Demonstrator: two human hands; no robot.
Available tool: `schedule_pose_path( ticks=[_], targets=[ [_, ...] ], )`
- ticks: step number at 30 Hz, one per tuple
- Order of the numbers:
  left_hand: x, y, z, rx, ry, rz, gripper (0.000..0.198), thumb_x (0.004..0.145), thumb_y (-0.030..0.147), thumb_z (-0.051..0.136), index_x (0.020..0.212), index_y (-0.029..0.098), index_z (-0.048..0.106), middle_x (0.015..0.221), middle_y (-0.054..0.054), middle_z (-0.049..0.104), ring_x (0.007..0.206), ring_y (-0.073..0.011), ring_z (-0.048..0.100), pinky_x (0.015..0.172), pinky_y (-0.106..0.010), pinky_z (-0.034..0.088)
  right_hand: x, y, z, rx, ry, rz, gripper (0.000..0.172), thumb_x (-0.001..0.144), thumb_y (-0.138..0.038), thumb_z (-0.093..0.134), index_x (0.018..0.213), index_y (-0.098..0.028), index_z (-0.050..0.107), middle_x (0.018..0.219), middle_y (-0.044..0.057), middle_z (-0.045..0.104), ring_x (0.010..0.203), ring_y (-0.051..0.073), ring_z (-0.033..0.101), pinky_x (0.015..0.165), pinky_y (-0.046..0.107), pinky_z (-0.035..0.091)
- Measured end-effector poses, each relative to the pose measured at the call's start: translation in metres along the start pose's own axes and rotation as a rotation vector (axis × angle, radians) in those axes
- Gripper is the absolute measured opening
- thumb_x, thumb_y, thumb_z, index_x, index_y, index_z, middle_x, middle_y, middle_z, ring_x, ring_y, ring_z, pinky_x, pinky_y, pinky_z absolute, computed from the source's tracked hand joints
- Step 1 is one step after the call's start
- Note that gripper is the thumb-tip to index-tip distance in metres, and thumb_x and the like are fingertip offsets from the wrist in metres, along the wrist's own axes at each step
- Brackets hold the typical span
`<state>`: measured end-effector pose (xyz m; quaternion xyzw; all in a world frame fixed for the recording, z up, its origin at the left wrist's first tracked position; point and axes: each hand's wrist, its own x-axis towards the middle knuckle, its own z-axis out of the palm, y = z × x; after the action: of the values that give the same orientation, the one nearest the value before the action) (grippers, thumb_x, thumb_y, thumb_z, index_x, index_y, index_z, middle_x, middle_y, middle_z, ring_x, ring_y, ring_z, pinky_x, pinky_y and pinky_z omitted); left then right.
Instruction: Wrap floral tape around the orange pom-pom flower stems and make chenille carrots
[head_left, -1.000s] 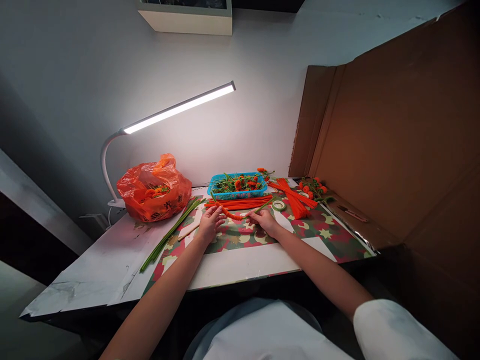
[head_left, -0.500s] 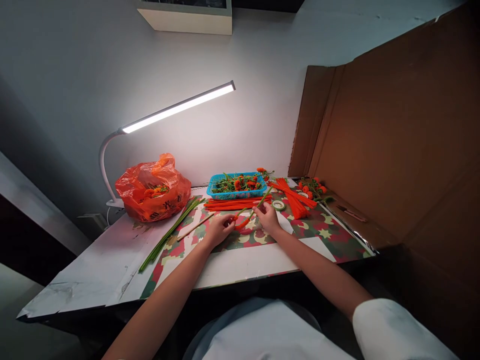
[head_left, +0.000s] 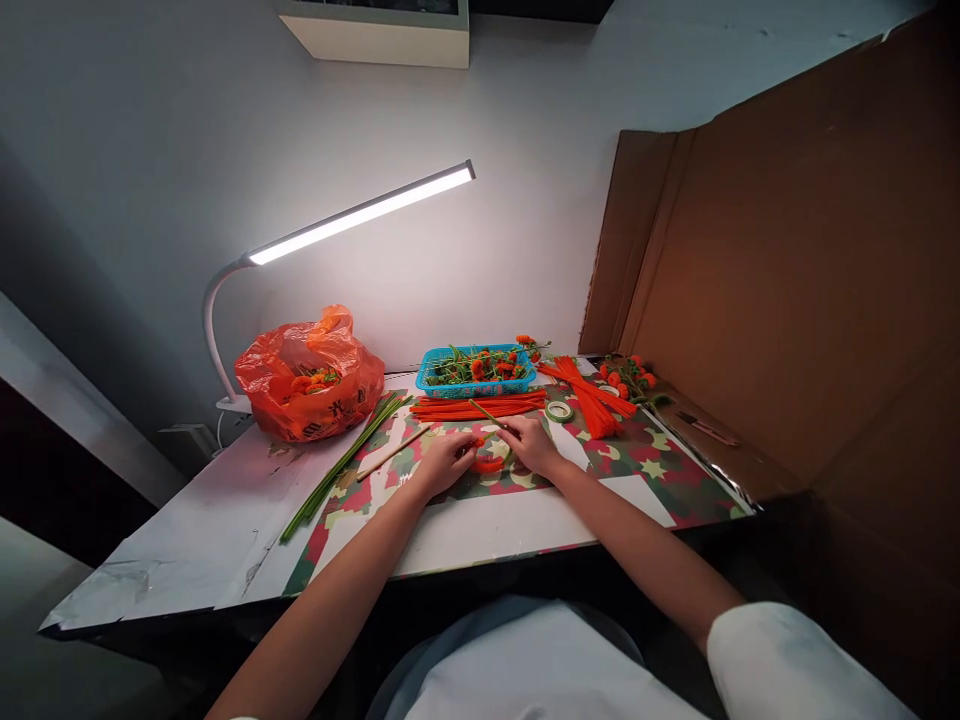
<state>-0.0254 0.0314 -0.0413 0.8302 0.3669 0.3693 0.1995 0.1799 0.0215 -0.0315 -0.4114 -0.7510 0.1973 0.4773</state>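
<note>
wire (head_left: 489,466), one, orange, over one table (head_left: 187,520), left grip (head_left: 448,462) pinching it, right grip (head_left: 529,446) closed on one green stem (head_left: 484,411), one basket (head_left: 477,388), one bag (head_left: 352,385), one tape roll (head_left: 549,411), one lamp (head_left: 360,215)

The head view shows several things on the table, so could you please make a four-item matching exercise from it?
1. basket
2. plastic bag
3. tape roll
4. curved orange piece

A. between left hand and right hand
B. lying just beyond the right hand
C. blue, holding flowers
D. beside the foot of the lit lamp

Pairs: 1-C, 2-D, 3-B, 4-A
</note>
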Motion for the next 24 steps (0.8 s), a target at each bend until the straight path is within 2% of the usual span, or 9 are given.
schedule_pose_path(
  ticks=[3, 8, 15, 24],
  targets=[
    [0.0002, -0.0002, 0.0001, 0.012, -0.002, 0.007, 0.020, 0.084, 0.023, 0.049, 0.086, 0.020, 0.069, 0.070, -0.001, 0.061, 0.061, -0.0138, 0.051, 0.059, -0.024, 0.036, 0.0000, 0.0008, 0.0025, -0.023, -0.012, 0.055, 0.020, 0.081, -0.033, 0.056, 0.069, -0.020, 0.064, 0.056, -0.001, 0.055, 0.056, 0.015, 0.049, 0.058, 0.026, 0.037],
    [-0.0002, -0.0012, 0.0008, 0.024, -0.021, 0.008, 0.019, 0.086, 0.032, 0.052, 0.088, 0.019, 0.065, 0.068, 0.001, 0.059, 0.060, -0.0124, 0.049, 0.058, -0.023, 0.036, -0.0019, 0.0014, 0.0055, -0.021, -0.018, 0.063, 0.026, 0.083, -0.034, 0.052, 0.062, -0.019, 0.051, 0.051, -0.005, 0.042, 0.048, 0.011, 0.040, 0.049, 0.023, 0.030],
    [-0.0002, -0.0029, 0.0012, 0.052, -0.002, 0.006, 0.022, 0.086, 0.037, 0.053, 0.080, 0.018, 0.064, 0.069, 0.001, 0.059, 0.060, -0.0115, 0.048, 0.056, -0.022, 0.036, -0.0031, -0.0001, 0.0071, -0.038, -0.025, 0.019, 0.028, 0.083, -0.032, 0.052, 0.060, -0.019, 0.044, 0.052, -0.005, 0.041, 0.051, 0.011, 0.039, 0.052, 0.023, 0.029],
    [0.0006, -0.0013, 0.0002, 0.086, 0.050, -0.006, 0.018, 0.084, 0.031, 0.055, 0.074, 0.018, 0.063, 0.065, 0.002, 0.060, 0.058, -0.0112, 0.048, 0.057, -0.023, 0.035, -0.0044, -0.0007, 0.0072, -0.060, -0.039, -0.002, 0.029, 0.085, -0.029, 0.052, 0.059, -0.020, 0.043, 0.050, -0.005, 0.040, 0.048, 0.010, 0.039, 0.050, 0.023, 0.029]
  ],
)
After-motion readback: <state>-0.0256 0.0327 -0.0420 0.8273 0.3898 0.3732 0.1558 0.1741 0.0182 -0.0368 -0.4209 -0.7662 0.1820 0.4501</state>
